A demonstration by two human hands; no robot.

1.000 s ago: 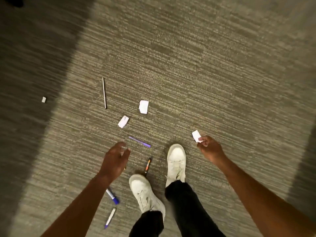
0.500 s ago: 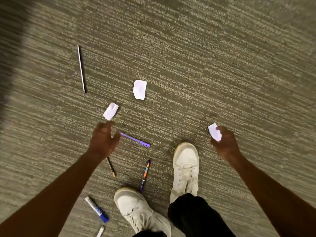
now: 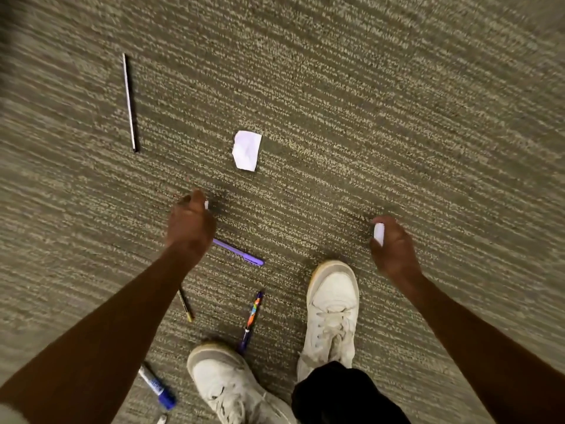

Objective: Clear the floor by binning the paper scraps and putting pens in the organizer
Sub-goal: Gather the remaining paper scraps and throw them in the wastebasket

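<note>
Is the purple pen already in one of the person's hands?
No, the purple pen lies on the carpet, beside the left hand.

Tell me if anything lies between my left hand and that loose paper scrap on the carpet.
Nothing visible does. Only bare carpet lies between the left hand and the scrap ahead of it. The purple pen lies on the near side, out of the way.

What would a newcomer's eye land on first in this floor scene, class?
First, the torn white paper scrap lying alone on the grey-brown striped carpet, ahead of both hands. Next, the right hand gripping a small white paper scrap, and the slim purple pen beside the left hand.
</note>
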